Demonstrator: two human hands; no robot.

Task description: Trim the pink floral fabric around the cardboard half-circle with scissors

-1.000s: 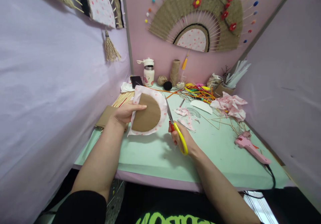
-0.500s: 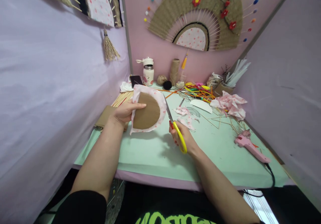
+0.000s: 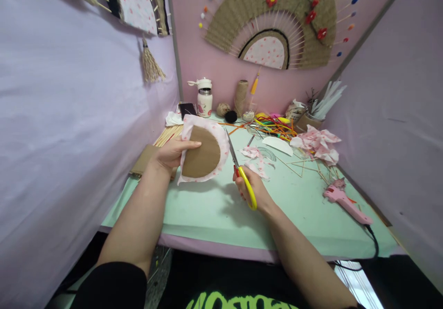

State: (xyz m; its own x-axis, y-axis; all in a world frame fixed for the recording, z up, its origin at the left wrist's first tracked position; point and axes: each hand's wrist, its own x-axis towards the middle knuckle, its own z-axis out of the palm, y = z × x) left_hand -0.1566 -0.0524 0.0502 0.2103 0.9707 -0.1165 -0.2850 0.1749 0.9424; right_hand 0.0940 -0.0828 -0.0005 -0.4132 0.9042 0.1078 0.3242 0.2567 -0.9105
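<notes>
- Cardboard half-disc (image 3: 201, 158) backed with pink spotted fabric (image 3: 224, 148) is held up above the near left part of the mint-green table (image 3: 207, 212), tilted toward the camera.
- Left hand (image 3: 169, 154) pinches its left edge, thumb lying across the brown face, the other fingers hidden behind the fabric.
- Right hand (image 3: 254, 191) grips the yellow-handled scissors (image 3: 241, 172), fingers curled through the loops; the blades point up and touch the fabric rim on the right side.
- Just behind the scissors lie fabric scraps (image 3: 256, 161); farther right, a crumpled fabric heap (image 3: 316, 142) and thin wooden sticks (image 3: 304, 166).
- Pink glue gun (image 3: 346, 202) rests near the right edge, well apart from both hands.
- Along the back wall stand a white bottle (image 3: 204, 101), a twine spool (image 3: 241, 95) and a tangle of coloured cords (image 3: 275, 126).
- Bundle of skewers (image 3: 168, 136) lies behind the left hand.
</notes>
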